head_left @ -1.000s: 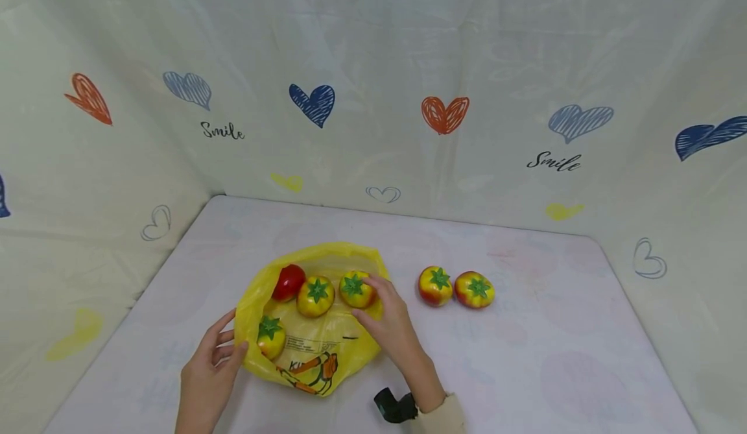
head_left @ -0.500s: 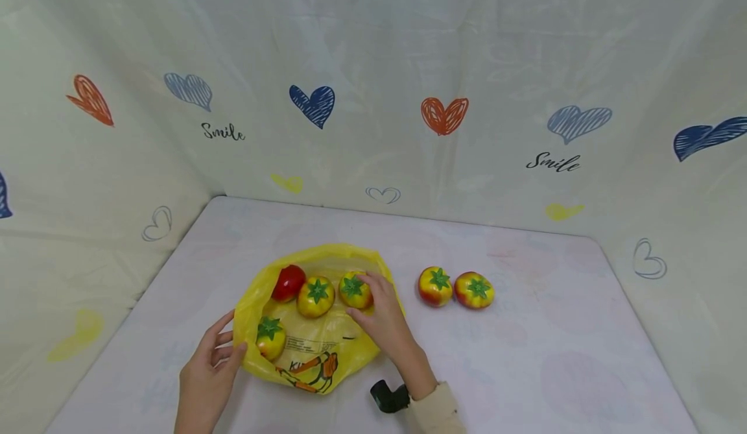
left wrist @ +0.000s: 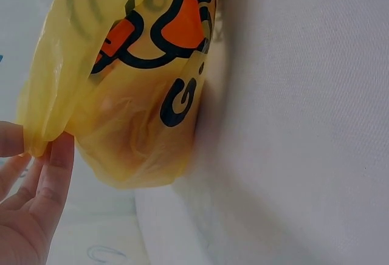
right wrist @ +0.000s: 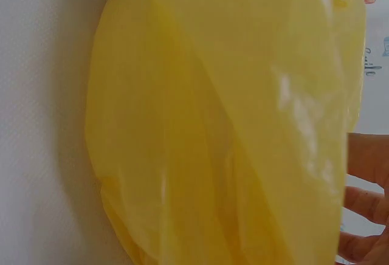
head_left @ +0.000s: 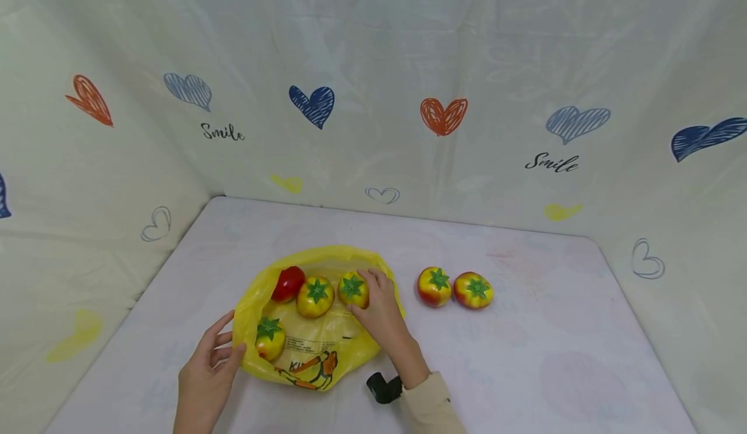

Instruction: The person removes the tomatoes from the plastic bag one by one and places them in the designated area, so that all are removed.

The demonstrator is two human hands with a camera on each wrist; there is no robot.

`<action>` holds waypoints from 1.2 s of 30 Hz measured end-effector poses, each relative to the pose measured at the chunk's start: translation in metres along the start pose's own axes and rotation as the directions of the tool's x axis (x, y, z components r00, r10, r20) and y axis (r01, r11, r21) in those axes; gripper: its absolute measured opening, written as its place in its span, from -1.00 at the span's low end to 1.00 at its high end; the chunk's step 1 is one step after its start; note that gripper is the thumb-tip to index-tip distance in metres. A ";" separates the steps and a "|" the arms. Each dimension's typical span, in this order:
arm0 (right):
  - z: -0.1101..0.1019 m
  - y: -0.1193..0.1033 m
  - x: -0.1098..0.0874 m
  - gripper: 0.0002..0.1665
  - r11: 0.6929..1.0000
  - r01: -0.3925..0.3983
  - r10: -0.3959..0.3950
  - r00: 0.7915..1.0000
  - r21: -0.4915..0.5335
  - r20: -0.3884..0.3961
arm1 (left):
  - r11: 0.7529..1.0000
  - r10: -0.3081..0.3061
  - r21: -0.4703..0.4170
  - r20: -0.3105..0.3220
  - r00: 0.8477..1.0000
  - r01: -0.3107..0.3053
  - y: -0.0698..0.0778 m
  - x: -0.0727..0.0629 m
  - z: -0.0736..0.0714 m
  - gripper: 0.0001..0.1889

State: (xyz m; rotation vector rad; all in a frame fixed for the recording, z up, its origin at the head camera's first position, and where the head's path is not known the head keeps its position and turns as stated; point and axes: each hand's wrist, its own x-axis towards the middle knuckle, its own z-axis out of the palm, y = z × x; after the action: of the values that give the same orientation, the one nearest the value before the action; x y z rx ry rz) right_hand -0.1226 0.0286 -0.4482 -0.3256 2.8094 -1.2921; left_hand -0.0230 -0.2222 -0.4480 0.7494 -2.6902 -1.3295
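Observation:
A yellow plastic bag (head_left: 315,379) with printed lettering and an orange-black figure lies open-mouthed on the table. At its left rim my left hand (head_left: 205,375) pinches the plastic between thumb and fingers; the left wrist view shows this pinch too. Inside the bag, thumb and fingers of my right hand (head_left: 382,314) hold a yellow fruit (head_left: 353,290) with a green star-shaped calyx. Next to it sit a similar yellow fruit (head_left: 315,296), a shiny red fruit (head_left: 288,283) and another yellow one (head_left: 270,338) nearer the left rim. In the right wrist view, the bag hides the held fruit.
To the right of the bag, two red-yellow fruits (head_left: 434,286) with green calyxes lie side by side on the pale table (head_left: 525,356). A white curtain (head_left: 373,45) with printed hearts stands behind. A black wrist device (head_left: 384,388) is at my right sleeve.
My right hand has shifted slightly left and its thumb has closed in on the fruit in the bag. My left hand stays at the rim.

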 end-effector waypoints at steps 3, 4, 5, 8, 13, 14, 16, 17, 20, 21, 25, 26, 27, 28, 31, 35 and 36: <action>0.001 -0.001 0.002 -0.25 1.000 0.000 -0.001 1.000 -0.029 -0.002 | 1.000 0.000 -0.002 0.001 1.000 0.000 -0.003 0.002 0.001 -0.36; 0.002 -0.001 0.003 -0.25 0.999 0.001 -0.001 1.000 -0.040 -0.001 | 1.000 0.003 -0.012 0.008 1.000 -0.003 -0.003 0.002 0.001 -0.36; 0.002 -0.001 0.004 -0.25 0.998 0.001 0.000 1.000 -0.055 0.002 | 1.000 -0.004 0.001 -0.004 1.000 0.004 -0.003 0.002 0.001 -0.36; 0.004 -0.002 0.006 -0.25 0.996 0.003 -0.003 1.000 -0.089 0.003 | 1.000 -0.014 0.007 0.001 1.000 0.014 0.004 -0.002 0.000 -0.36; 0.006 -0.003 0.009 -0.27 0.991 -0.014 0.017 1.000 -0.133 0.019 | 1.000 -0.028 0.011 0.012 1.000 0.028 0.013 -0.006 -0.003 -0.36; 0.006 -0.002 0.010 -0.28 0.990 -0.017 0.020 1.000 -0.140 0.022 | 0.999 -0.026 0.025 0.006 1.000 0.026 0.013 -0.006 -0.003 -0.36; 0.007 -0.003 0.011 -0.28 0.988 -0.020 0.025 0.999 -0.156 0.030 | 1.000 -0.017 0.021 0.007 1.000 0.017 0.009 -0.004 -0.002 -0.36; 0.007 -0.003 0.011 -0.29 0.986 -0.019 0.025 0.999 -0.164 0.032 | 0.999 -0.010 0.034 0.000 1.000 0.010 0.007 -0.003 -0.001 -0.36; 0.007 -0.003 0.012 -0.30 0.983 -0.014 0.021 0.999 -0.182 0.035 | 1.000 -0.004 0.009 0.017 1.000 0.004 0.002 0.000 -0.001 -0.36; 0.007 -0.004 0.012 -0.30 0.982 -0.009 0.016 0.999 -0.186 0.034 | 1.000 -0.002 -0.009 0.025 1.000 0.002 0.001 0.001 -0.001 -0.36; 0.008 -0.004 0.012 -0.33 0.974 0.006 0.004 0.999 -0.225 0.043 | 1.000 -0.011 0.008 0.008 1.000 0.011 -0.004 0.003 0.002 -0.37; 0.008 -0.004 0.012 -0.33 0.972 0.009 0.001 0.999 -0.235 0.045 | 1.000 -0.015 0.020 0.000 1.000 0.015 -0.004 0.003 0.002 -0.37; 0.009 -0.004 0.012 -0.34 0.970 0.012 0.000 0.999 -0.244 0.049 | 1.000 -0.015 0.017 -0.005 1.000 0.015 -0.004 0.002 0.003 -0.37; 0.009 -0.005 0.012 -0.35 0.967 0.015 -0.001 0.998 -0.255 0.055 | 1.000 -0.016 0.020 -0.007 1.000 0.016 -0.003 0.002 0.003 -0.37; 0.009 -0.006 0.011 -0.35 0.964 0.020 -0.004 0.998 -0.266 0.063 | 1.000 -0.020 0.001 0.005 1.000 0.020 0.002 -0.001 0.001 -0.37; 0.009 -0.009 0.008 -0.35 0.961 0.028 -0.007 0.997 -0.274 0.077 | 1.000 -0.004 0.015 0.005 1.000 0.004 0.005 -0.002 0.001 -0.38; 0.009 -0.010 0.007 -0.34 0.961 0.031 -0.009 0.997 -0.276 0.082 | 1.000 -0.004 0.012 0.009 1.000 0.004 0.006 -0.003 0.001 -0.38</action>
State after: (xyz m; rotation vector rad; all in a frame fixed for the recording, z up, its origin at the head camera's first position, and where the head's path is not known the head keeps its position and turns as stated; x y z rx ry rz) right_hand -0.1269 0.0143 -0.4465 -0.4050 2.9232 -0.8633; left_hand -0.0234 -0.2173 -0.4435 0.7522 -2.7078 -1.3220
